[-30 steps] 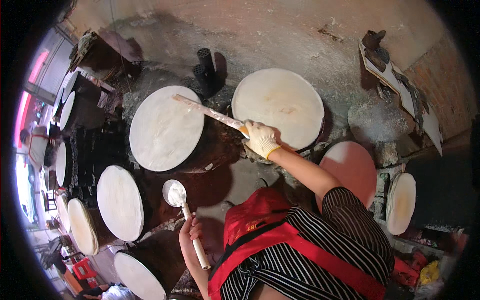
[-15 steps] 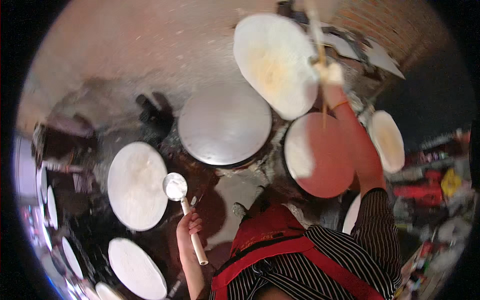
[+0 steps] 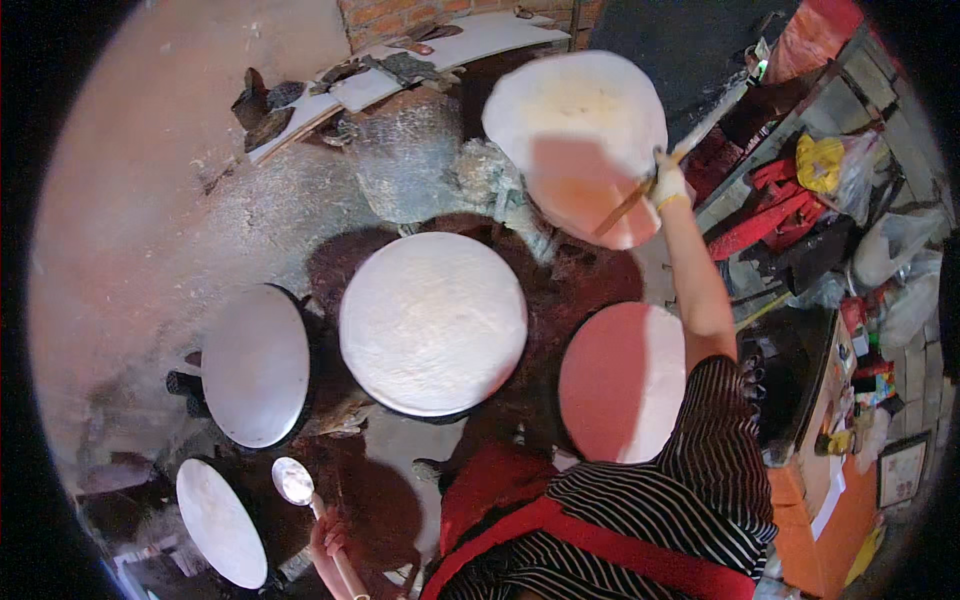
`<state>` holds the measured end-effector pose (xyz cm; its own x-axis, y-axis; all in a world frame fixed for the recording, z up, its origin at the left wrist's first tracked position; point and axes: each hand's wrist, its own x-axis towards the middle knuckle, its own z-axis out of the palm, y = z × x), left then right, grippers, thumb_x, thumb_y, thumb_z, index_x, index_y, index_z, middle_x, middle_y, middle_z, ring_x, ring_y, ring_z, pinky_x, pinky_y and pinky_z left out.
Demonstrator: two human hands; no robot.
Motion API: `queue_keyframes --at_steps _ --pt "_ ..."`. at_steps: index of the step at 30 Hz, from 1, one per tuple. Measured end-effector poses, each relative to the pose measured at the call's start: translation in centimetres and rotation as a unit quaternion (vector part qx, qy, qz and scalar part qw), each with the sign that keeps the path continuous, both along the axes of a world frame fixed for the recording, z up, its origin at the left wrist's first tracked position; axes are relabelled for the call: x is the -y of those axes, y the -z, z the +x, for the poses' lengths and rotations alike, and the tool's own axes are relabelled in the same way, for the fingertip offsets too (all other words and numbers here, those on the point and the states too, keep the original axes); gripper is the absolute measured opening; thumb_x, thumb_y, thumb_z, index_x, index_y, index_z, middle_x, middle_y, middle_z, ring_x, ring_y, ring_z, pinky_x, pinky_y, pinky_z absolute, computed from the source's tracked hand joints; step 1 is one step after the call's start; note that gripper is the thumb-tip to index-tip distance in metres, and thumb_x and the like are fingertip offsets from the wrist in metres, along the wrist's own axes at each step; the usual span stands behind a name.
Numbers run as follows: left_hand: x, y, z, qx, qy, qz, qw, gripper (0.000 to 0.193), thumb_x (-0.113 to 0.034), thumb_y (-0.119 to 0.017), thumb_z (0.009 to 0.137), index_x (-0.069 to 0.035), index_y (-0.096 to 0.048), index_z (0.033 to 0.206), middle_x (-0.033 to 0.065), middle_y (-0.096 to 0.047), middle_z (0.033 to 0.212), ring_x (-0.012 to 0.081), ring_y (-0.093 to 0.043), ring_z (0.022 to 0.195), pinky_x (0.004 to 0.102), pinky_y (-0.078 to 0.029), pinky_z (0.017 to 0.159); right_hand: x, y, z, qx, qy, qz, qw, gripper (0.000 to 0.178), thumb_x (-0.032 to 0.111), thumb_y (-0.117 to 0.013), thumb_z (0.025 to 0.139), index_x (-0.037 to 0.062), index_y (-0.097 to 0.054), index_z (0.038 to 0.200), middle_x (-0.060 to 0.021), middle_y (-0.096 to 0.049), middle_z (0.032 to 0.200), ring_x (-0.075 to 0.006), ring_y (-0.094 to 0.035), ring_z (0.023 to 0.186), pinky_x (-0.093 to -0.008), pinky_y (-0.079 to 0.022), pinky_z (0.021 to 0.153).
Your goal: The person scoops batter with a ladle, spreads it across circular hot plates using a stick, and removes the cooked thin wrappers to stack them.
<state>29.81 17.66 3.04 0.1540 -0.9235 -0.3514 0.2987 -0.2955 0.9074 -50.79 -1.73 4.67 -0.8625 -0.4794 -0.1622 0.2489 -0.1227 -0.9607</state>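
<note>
My left hand (image 3: 330,535) is closed around the pale handle of a metal ladle (image 3: 294,481), whose bowl has white batter in it. Out at the far right, my right hand (image 3: 671,184) is closed on a long wooden stick (image 3: 628,208) and on the right edge of a big thin round pancake (image 3: 575,95). That pancake is cream-coloured, browner at its middle, with a shadow over its near part. Directly in front of me, a round griddle bears a white batter sheet (image 3: 432,322). Left of it stands a bare grey griddle (image 3: 256,365).
Another white sheet (image 3: 650,385) covers a griddle below my right forearm. One more (image 3: 220,522) lies at the lower left. Behind is a whitened barrel-like block (image 3: 410,150) under a pale board (image 3: 470,40). Bags and red cloth (image 3: 775,205) crowd the right, near an orange cabinet (image 3: 815,510).
My view has swung right. My right hand has carried the pancake rightward, away from the bare griddle. The ladle stays in my left hand, lower in the picture.
</note>
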Motion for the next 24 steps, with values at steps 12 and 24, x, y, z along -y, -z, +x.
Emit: queue_keyframes --at_steps 12,24 --pt "-5.6 -4.8 -14.6 -0.015 -0.129 0.088 0.988 0.03 -0.012 -0.046 0.092 0.009 -0.05 0.113 0.0084 -0.057 0.087 0.0085 -0.052 0.071 0.0198 -0.042 0.061 -5.4 20.5 -5.5 0.107 0.245 0.042 0.963 0.034 0.027 -0.055 0.084 0.0061 -0.054 0.112 -0.0091 -0.061 0.101 -0.0251 -0.06 0.089 -0.0357 -0.049 0.074" --pt "-27.7 -2.6 -11.1 -0.698 -0.33 -0.027 0.635 0.017 -0.01 -0.04 0.092 0.005 -0.041 0.101 0.0012 -0.039 0.064 0.0076 -0.035 0.049 0.0194 -0.034 0.039 -13.1 14.5 40.9 0.048 -0.49 0.194 0.849 0.009 0.008 -0.045 0.08 0.0124 -0.053 0.08 0.002 -0.041 0.049 -0.0107 -0.036 0.031 -0.0278 -0.028 0.025"
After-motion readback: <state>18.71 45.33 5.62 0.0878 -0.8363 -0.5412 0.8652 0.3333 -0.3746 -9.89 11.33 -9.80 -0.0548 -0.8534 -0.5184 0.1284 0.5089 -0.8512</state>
